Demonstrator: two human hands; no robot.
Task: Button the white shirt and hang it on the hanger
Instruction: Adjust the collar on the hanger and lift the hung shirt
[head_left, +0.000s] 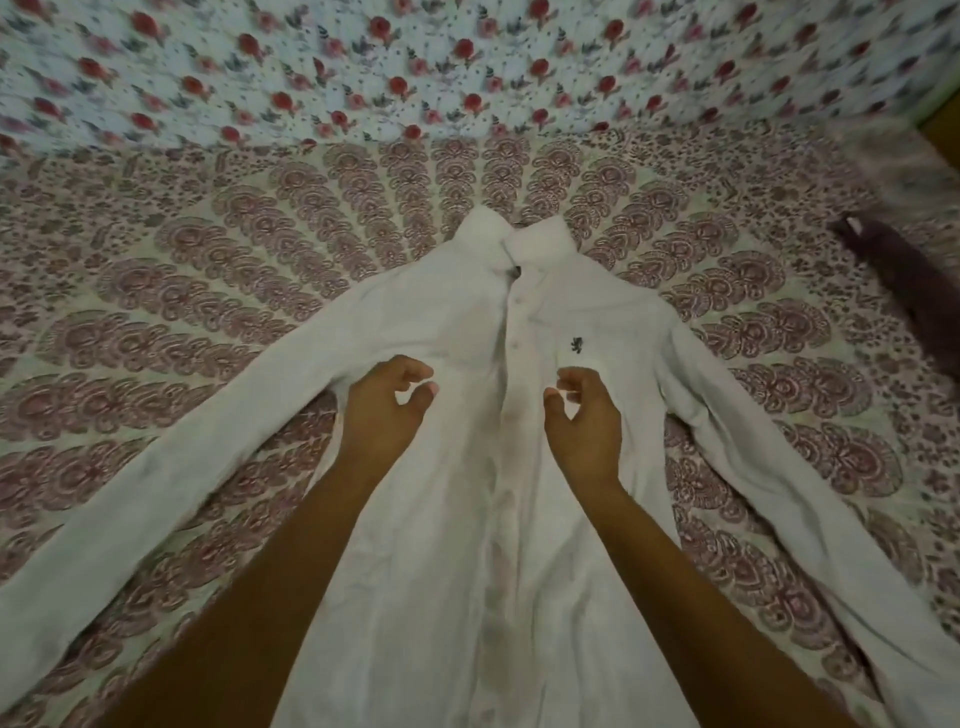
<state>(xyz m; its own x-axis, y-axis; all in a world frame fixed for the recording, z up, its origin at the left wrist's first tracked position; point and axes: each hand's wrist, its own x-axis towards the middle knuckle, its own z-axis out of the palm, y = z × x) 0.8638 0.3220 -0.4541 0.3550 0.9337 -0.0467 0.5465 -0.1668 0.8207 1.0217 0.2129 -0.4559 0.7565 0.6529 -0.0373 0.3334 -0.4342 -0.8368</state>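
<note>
While forearms stretch over its lower half, the left hand (387, 408) and right hand (586, 413) flank its centre line, fingers loosely curled, gripping nothing. The white shirt (457, 545) lies lengthwise on the bedsheet (208, 260), collar (519, 239) pointing away, sleeves (156, 467) splayed; bare sheet surrounds it.

I can read no words or numbers; the white shirt (457, 519) bears only a small dark chest emblem (575, 344).

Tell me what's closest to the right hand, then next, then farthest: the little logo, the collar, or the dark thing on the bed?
1. little logo, on the shirt chest, just beyond the right hand.
2. collar, at the shirt's top.
3. dark thing, far right on the bed.
</note>
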